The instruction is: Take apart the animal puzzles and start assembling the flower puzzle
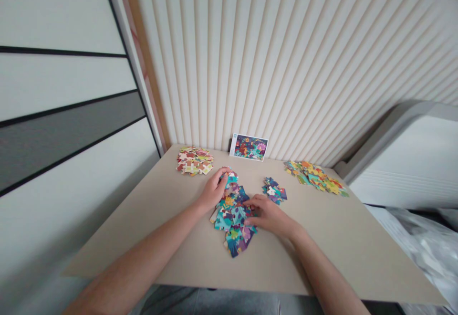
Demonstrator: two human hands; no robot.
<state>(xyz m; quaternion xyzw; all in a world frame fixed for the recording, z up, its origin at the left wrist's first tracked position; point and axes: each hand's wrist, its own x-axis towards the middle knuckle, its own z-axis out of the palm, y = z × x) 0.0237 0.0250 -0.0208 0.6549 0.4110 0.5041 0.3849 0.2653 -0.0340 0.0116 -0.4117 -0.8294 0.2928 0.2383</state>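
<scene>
Puzzle pieces lie parted by colour, with the big blue-purple heap under two hands mid-table.
That heap sits loose between the table's near and far edges, with no joined section that I can make out, so assembly looks barely begun; the left hand curls at its far end, its grip unclear to me, and the right hand rests at its side, thumb and fingers apart; beyond lie a small blue heap, a red-cream heap by the far left corner, a yellow-orange heap by the far right, and a picture card at the far edge, its corner mark too small to read.
</scene>
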